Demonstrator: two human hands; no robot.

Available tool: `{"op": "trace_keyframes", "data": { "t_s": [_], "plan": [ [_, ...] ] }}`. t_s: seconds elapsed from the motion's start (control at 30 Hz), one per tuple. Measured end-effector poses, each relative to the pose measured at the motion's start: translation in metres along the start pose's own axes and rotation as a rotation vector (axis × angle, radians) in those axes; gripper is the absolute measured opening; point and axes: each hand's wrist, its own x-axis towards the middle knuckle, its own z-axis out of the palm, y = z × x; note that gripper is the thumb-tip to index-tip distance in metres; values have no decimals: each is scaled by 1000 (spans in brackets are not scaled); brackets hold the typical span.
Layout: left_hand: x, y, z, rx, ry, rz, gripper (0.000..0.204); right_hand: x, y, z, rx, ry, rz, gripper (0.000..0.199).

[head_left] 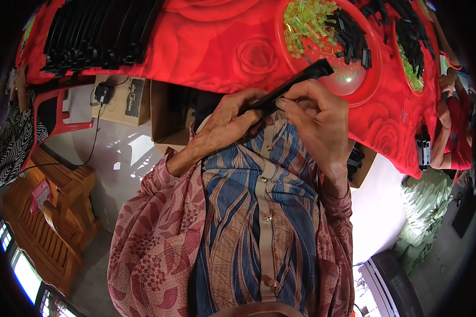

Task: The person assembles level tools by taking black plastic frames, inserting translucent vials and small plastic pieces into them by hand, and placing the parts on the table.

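Observation:
A long black plastic part [303,75] slants up to the right in front of my chest, its far end reaching over the rim of a red basin. My left hand [231,120] is closed around its lower end. Thumb and forefinger of my right hand [321,113] are pinched together at the part's side; whatever small thing they hold is hidden. In the red basin [374,79] lie yellow-green clear plastic pieces [307,24] and a heap of small black pieces [349,37].
Several long black parts [98,34] lie in a row at the table's far left on a red rose-patterned cloth [211,47]. Cardboard boxes [166,119] stand below the edge. A red chair [50,113] and wooden bench [47,227] are left; another person's arm [443,129] is right.

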Motion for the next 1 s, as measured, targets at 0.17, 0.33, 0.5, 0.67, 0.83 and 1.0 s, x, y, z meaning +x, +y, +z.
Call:
{"op": "trace_keyframes", "data": {
  "t_s": [0.17,0.33,0.5,0.67,0.83,1.0],
  "plan": [
    [-1,5,0,116,-10,-5,36,2,2,1,-175,15,-75,9],
    [-2,10,-1,164,-12,-55,40,3,-1,5,-270,40,-108,9],
    [2,3,-5,76,-48,-47,40,6,-2,9,-359,86,-158,10],
    [3,8,-5,-36,-83,-77,38,10,-4,9,-483,70,-101,9],
    [1,10,-5,-53,-95,-101,39,14,-6,9,-550,69,-96,9],
    [1,5,-6,12,-90,-70,37,15,-5,11,-620,123,-89,9]
  ]
}}
